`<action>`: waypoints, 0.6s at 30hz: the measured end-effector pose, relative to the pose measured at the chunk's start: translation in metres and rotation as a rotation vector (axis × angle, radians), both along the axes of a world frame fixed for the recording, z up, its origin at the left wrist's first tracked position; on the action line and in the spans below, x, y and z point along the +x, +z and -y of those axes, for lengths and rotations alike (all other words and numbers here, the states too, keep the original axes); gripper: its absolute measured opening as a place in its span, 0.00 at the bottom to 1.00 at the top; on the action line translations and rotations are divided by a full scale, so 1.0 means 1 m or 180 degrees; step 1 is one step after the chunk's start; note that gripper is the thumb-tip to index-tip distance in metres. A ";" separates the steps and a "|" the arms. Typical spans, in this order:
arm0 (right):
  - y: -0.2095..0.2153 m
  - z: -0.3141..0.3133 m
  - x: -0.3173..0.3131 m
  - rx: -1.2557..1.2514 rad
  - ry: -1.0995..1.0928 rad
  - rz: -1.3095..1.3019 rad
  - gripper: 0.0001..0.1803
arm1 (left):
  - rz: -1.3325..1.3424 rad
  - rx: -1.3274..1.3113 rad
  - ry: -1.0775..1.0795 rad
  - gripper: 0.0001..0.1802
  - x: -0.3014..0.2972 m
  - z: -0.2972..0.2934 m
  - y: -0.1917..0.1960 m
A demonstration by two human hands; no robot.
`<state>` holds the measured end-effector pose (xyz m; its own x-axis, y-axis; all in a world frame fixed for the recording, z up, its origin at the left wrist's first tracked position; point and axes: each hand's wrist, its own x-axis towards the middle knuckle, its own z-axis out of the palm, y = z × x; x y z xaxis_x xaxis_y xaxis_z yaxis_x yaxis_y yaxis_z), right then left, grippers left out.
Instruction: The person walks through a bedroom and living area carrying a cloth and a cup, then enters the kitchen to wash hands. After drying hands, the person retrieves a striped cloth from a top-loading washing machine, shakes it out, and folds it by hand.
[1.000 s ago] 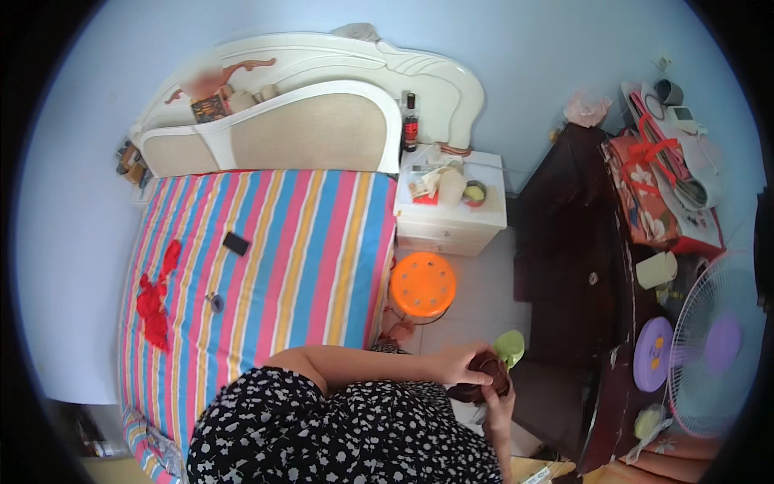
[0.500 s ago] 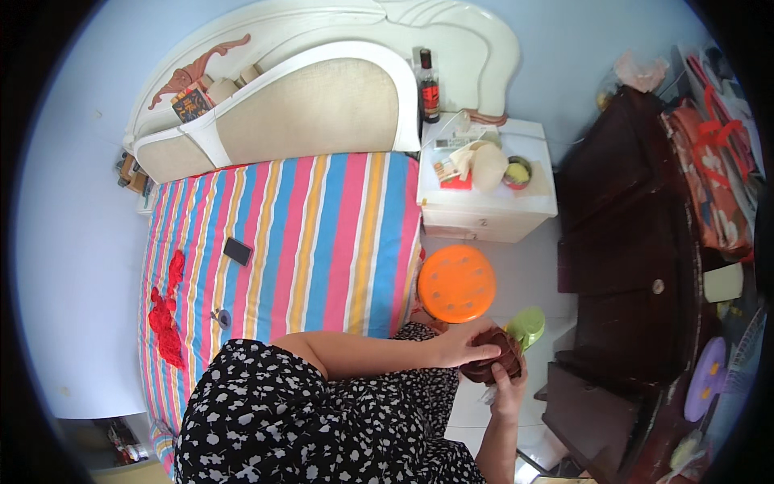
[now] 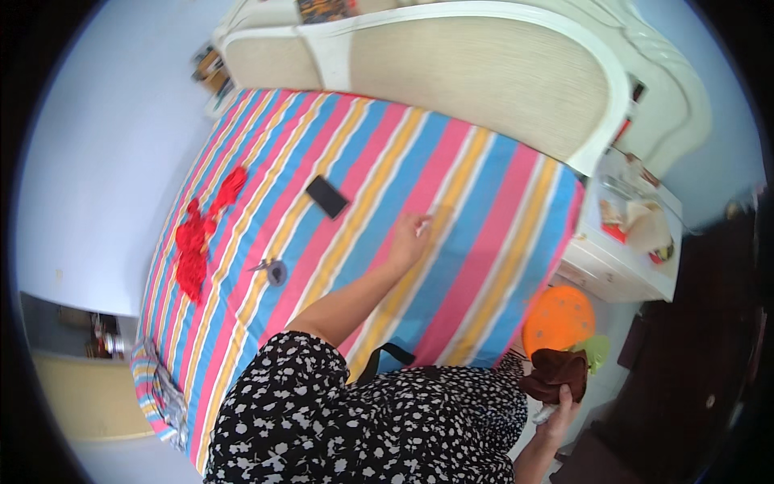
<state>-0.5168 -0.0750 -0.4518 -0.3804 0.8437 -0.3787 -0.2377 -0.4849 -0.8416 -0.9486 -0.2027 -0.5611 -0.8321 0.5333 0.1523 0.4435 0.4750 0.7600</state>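
Observation:
My right hand [image 3: 560, 410] grips a dark brown folded piece of cloth [image 3: 556, 376] at the lower right, thumb pressed against its lower side. A small whitish bit [image 3: 544, 415] shows below the cloth, too small to name. My left hand [image 3: 409, 242] is out over the bed, fingers curled together. Something small and pale seems to show at its fingertips, but I cannot make it out. Left of that hand, a black phone [image 3: 326, 197] lies on the striped sheet [image 3: 492, 234]. A small round grey disc [image 3: 276, 273] lies nearer, beside small scissors-like handles [image 3: 260, 265].
Red crumpled cloth [image 3: 192, 250] lies on the bed's left side. Right of the bed stand an orange round stool [image 3: 559, 321] and a light green object [image 3: 595, 352]. A white nightstand [image 3: 621, 270] holds several things. The pale headboard [image 3: 484, 73] closes off the far side.
My left hand has let go of the brown cloth and moved left and away over the bed. My right hand still holds the cloth. The view has turned toward the bed.

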 end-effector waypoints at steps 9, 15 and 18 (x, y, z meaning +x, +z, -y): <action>0.008 0.036 -0.045 -0.0095 0.0057 0.0296 0.36 | -0.0068 -0.1272 0.2856 0.55 -0.150 0.100 -0.023; 0.034 0.049 -0.045 0.0073 0.0086 0.0624 0.37 | 0.0664 -0.1730 0.2927 0.61 -0.177 0.107 -0.029; 0.051 0.056 -0.046 0.0163 0.0046 0.0664 0.37 | 0.0200 -0.2054 0.2789 0.60 -0.187 0.109 -0.052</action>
